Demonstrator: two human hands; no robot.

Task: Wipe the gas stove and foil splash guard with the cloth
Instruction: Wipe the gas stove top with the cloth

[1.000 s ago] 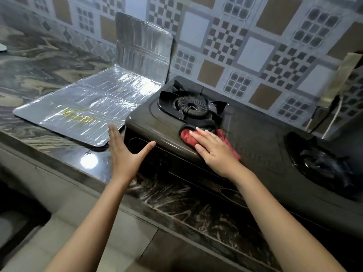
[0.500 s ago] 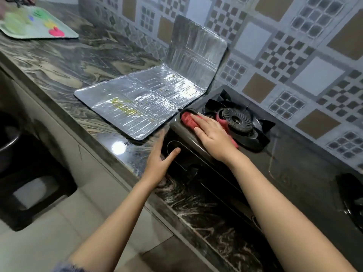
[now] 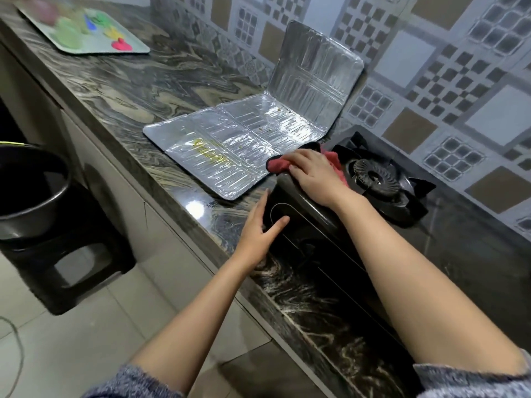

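Note:
The black gas stove [image 3: 465,239] stands on a marbled counter, its left burner [image 3: 375,179] showing. My right hand [image 3: 313,175] presses a red cloth with a black edge [image 3: 277,165] flat on the stove's front left corner. My left hand [image 3: 260,228] rests open against the stove's left front face, thumb spread. The foil splash guard [image 3: 238,150] lies unfolded on the counter left of the stove, one panel [image 3: 313,79] leaning up on the tiled wall. Yellow stains and small crumbs mark the flat foil.
A pale board with coloured shapes [image 3: 83,30] lies at the far left of the counter [image 3: 138,84]. A black pot [image 3: 28,193] sits on a dark stool [image 3: 74,262] on the tiled floor below the counter's edge.
My right hand has slid the cloth leftward from in front of the burner to the stove's left corner. The view has swung left; my left hand stays on the stove's front.

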